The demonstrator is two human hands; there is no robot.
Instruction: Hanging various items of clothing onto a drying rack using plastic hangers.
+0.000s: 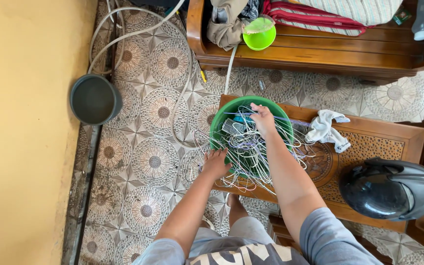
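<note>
Both hands are in a tangle of thin wire hangers [249, 149] heaped in a green basin [222, 118] on a carved wooden table [369, 142]. The left hand [215, 163] lies palm down, fingers curled over the hangers that spill past the basin's near rim, pressing on them; whether it truly grips any I cannot tell. The right hand [262, 119] reaches across to the far side, fingers pinched on wires near the rim.

Done well, I judge, the lower hand pins the heap while the upper hand lifts one hanger slowly by its hook, twisting to free snagged loops instead of yanking, so the basin stays put.

A white cloth [327, 128] lies just beside the basin, a dark helmet [391, 189] farther right on the table, and a grey bucket [94, 99] stands well apart on the patterned tile floor [143, 162].
</note>
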